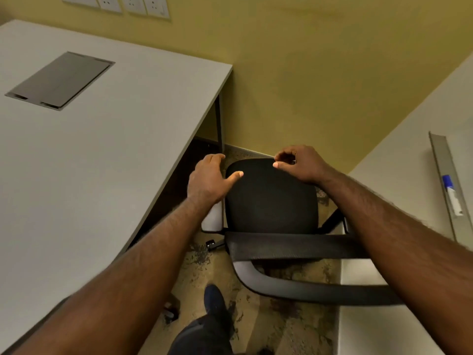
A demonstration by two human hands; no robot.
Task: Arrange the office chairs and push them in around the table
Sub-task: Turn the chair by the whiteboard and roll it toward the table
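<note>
Two hands reach out over one office chair point(271, 201), and neither grips anything. The left hand point(208, 181) hangs above the chair's left edge with fingers loosely spread and bent downward, its thumb stretched toward the black seat; whether the thumb tip touches the fabric cannot be told. The right hand point(299, 162) hovers over the seat's far edge, fingers curled loosely with the thumb pointing left, holding nothing. The chair lies directly below both hands, its seat facing the yellow wall point(320, 73) and its backrest top nearest the person, with a grey armrest point(213, 219) showing beneath the left wrist. One grey table point(102, 149) stands just to the left of the chair, a rectangular cable hatch point(60, 80) set into its top. One shoe point(215, 301) steps on the speckled floor behind the chair. One blue-capped marker point(452, 196) lies in a tray on a surface at right.
</note>
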